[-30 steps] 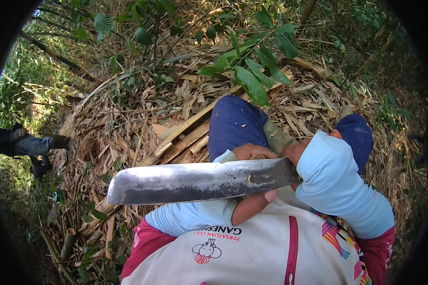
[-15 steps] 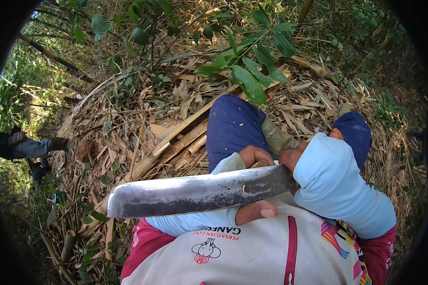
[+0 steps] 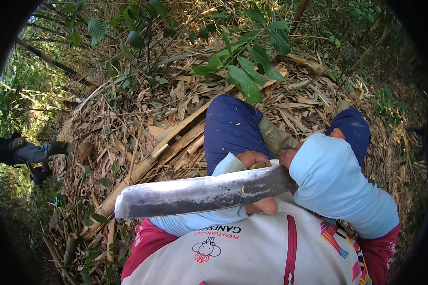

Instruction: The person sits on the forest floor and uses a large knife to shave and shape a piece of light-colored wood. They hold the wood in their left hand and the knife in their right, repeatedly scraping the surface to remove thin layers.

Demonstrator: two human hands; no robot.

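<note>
A broad machete (image 3: 199, 192) lies across my lap, its worn grey blade pointing left with a bright strip along the far side. At the blade's right end, my right hand (image 3: 291, 156) is closed on the machete, the cuff covering part of the grip. Behind the blade is my left hand (image 3: 253, 158), fingers curled beyond it and the thumb showing on the near side. A small brown rounded end (image 3: 258, 166) pokes out by the left fingers; the blade hides the rest, so I cannot tell what it is.
Split bamboo lengths (image 3: 147, 164) lie on dry leaf litter (image 3: 185, 102) left of my knees. A leafy green branch (image 3: 245, 71) hangs ahead. At far left, another person's leg and boot (image 3: 38, 152) show. A cut bamboo stump (image 3: 70, 247) stands lower left.
The machete tip has shifted slightly to the right. My left thumb shows less below the blade, and the brown rounded end shows a little more.
</note>
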